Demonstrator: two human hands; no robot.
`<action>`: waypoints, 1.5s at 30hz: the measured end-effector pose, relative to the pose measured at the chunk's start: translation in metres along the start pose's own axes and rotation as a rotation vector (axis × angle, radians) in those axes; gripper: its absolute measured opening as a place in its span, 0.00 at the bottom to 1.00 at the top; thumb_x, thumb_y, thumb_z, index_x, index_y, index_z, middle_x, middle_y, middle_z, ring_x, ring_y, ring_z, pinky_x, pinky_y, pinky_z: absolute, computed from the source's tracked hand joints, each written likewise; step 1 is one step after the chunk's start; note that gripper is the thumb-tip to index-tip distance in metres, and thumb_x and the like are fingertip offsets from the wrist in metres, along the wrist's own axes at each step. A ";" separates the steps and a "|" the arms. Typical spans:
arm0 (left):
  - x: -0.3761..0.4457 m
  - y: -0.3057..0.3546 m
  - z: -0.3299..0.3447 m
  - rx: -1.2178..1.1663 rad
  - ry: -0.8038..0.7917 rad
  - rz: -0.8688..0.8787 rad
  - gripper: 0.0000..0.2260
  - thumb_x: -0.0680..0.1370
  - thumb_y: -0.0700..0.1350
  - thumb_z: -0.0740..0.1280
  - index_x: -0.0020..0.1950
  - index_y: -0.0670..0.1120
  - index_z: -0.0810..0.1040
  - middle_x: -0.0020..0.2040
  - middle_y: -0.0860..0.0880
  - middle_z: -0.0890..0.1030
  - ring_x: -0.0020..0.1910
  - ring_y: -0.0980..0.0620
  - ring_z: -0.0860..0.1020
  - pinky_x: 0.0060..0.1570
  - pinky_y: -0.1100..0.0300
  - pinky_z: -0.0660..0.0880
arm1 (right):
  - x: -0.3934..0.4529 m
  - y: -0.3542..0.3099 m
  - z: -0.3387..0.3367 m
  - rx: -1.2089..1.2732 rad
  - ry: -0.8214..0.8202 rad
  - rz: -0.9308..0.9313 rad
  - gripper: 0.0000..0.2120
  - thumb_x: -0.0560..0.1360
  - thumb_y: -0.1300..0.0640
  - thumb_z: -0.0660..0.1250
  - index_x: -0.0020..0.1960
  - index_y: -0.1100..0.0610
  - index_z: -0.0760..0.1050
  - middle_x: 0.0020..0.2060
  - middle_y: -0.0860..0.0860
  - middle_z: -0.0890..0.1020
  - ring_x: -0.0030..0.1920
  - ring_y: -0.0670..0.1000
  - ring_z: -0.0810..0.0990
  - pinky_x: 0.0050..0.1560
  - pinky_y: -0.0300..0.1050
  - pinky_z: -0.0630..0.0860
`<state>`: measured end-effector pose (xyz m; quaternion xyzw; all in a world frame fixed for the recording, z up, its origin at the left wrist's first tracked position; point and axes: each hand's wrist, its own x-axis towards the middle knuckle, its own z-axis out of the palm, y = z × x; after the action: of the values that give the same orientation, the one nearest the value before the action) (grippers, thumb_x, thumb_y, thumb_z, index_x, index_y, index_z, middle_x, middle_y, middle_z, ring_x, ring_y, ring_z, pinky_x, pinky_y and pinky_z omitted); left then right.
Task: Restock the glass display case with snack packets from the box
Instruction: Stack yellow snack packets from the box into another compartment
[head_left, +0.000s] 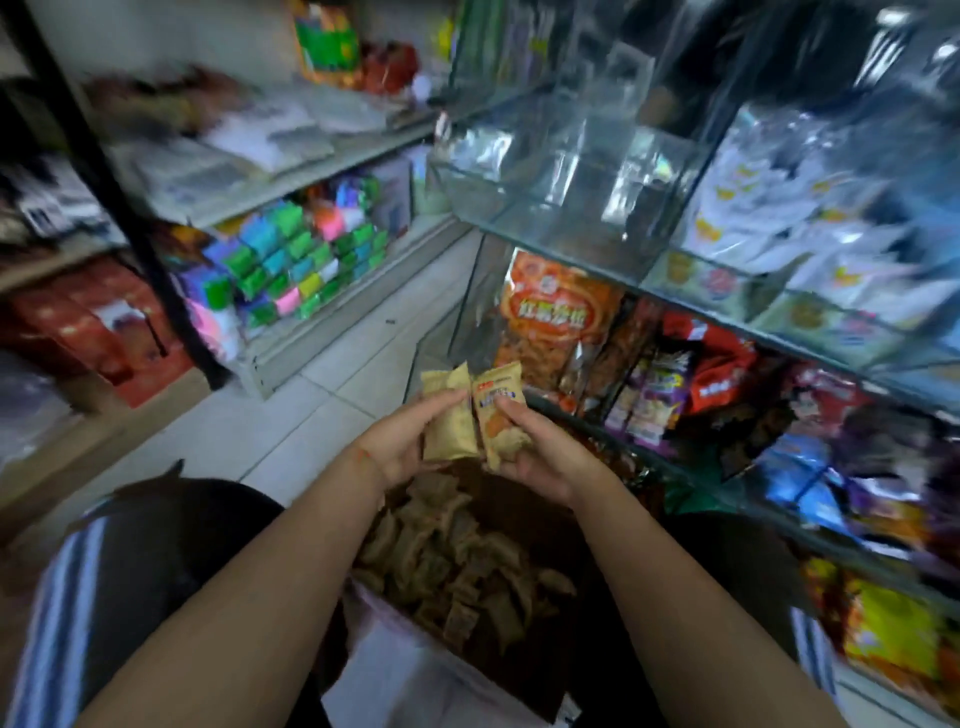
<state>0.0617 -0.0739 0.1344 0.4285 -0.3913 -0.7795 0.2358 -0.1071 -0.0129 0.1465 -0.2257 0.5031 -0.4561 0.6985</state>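
Observation:
An open cardboard box (452, 680) sits between my knees, filled with several small tan snack packets (452, 551). Above it, my left hand (400, 441) grips a tan packet (449, 415) whose plain back faces me. My right hand (545, 452) holds a second tan packet (498, 410) with its printed front showing. The two packets touch side by side. The glass display case (597, 249) stands at the right, its upper left compartment holding only clear wrappers.
Lower glass shelves hold an orange snack bag (556, 322), purple and red bags (670, 384) and white packets (795, 208). A metal rack at the left carries colourful small packs (301, 254). Tiled floor (291, 415) lies ahead of the box.

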 end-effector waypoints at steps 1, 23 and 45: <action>-0.008 0.011 0.008 0.028 -0.018 0.043 0.13 0.76 0.55 0.68 0.58 0.52 0.80 0.50 0.50 0.85 0.44 0.53 0.83 0.45 0.59 0.78 | -0.010 -0.012 0.007 -0.019 -0.018 -0.042 0.16 0.75 0.50 0.65 0.60 0.55 0.76 0.51 0.54 0.84 0.47 0.52 0.83 0.47 0.47 0.81; -0.024 0.018 0.018 -0.283 -0.025 0.139 0.10 0.78 0.47 0.66 0.58 0.46 0.80 0.53 0.42 0.84 0.52 0.43 0.82 0.60 0.44 0.75 | -0.028 -0.022 0.028 -0.781 0.371 -0.683 0.14 0.79 0.54 0.65 0.63 0.54 0.69 0.50 0.45 0.78 0.50 0.45 0.79 0.46 0.42 0.78; -0.102 0.240 0.093 0.027 0.145 0.554 0.40 0.57 0.58 0.75 0.66 0.45 0.73 0.54 0.42 0.83 0.45 0.45 0.83 0.37 0.53 0.79 | -0.141 -0.249 0.132 -1.535 0.251 -0.695 0.24 0.78 0.60 0.56 0.70 0.40 0.66 0.57 0.52 0.77 0.45 0.49 0.75 0.44 0.39 0.70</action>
<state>0.0431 -0.1039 0.4089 0.3629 -0.4860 -0.6473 0.4616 -0.1002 -0.0302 0.4612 -0.7261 0.6488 -0.1987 0.1113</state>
